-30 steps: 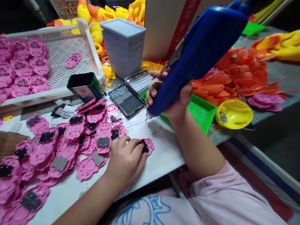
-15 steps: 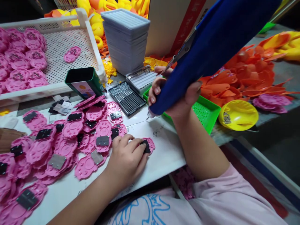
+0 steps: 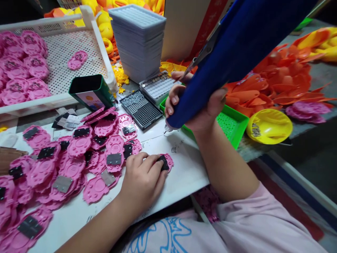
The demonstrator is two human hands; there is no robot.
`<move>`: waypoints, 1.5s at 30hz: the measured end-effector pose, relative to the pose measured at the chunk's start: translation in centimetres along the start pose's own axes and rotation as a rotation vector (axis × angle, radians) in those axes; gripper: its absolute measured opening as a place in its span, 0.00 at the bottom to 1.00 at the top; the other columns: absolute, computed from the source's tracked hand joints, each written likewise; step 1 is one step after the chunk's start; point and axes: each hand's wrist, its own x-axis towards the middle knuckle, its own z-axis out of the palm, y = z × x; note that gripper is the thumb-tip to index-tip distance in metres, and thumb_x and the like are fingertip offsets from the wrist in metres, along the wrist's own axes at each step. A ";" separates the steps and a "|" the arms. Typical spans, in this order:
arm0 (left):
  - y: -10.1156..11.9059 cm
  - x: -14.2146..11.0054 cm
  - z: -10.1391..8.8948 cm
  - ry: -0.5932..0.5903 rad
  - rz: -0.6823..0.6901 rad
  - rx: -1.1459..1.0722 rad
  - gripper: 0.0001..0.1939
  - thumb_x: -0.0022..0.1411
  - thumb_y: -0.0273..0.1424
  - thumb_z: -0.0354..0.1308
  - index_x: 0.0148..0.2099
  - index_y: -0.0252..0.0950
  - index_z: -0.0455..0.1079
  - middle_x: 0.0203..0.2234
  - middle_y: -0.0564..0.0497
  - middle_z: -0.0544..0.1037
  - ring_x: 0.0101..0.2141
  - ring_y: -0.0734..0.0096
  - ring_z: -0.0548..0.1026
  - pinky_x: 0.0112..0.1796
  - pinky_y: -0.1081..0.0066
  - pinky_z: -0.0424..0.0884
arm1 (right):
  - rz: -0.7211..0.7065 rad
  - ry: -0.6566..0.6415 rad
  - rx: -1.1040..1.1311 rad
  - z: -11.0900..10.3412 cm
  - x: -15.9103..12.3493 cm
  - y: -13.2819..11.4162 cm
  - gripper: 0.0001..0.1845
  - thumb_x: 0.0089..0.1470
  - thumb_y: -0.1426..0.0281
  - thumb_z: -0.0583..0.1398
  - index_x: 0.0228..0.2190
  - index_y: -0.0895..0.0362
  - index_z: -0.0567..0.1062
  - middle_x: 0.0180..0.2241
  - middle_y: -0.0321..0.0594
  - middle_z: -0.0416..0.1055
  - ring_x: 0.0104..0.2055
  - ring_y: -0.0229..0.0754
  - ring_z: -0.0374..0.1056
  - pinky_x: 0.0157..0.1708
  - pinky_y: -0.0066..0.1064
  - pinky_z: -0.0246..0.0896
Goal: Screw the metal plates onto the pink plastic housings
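My left hand (image 3: 142,179) lies on the white-covered table with its fingers bent over a pink plastic part (image 3: 170,162) that has a black cover, pressing it down; much of the part is hidden. My right hand (image 3: 205,117) is wrapped round a blue power screwdriver (image 3: 195,95), held tilted with its tip just above the table, apart from the part. A slim pointed metal tool (image 3: 202,54) runs along the screwdriver, by my right fingers. To the left lies a heap of similar pink parts (image 3: 75,167) with black or grey covers.
Behind are a black tray (image 3: 147,114) of small screws, a dark green tin (image 3: 88,88), a stack of pale trays (image 3: 138,45) and a white crate (image 3: 102,52) with pink parts. A green basket (image 3: 238,130), yellow bowl (image 3: 276,128) and orange pieces (image 3: 279,80) sit right.
The view has shifted slightly. Both hands, the screwdriver and the pink part under my left fingers keep nearly the same places.
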 end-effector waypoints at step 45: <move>-0.2 -1.1 2.3 0.099 -0.036 -0.260 0.04 0.62 0.21 0.55 0.37 0.31 0.70 0.36 0.44 0.76 0.36 0.61 0.67 0.36 0.60 0.73 | -0.119 0.314 -0.217 4.1 5.2 1.1 0.18 0.50 0.49 0.56 0.37 0.46 0.73 0.18 0.28 0.68 0.17 0.37 0.67 0.17 0.29 0.63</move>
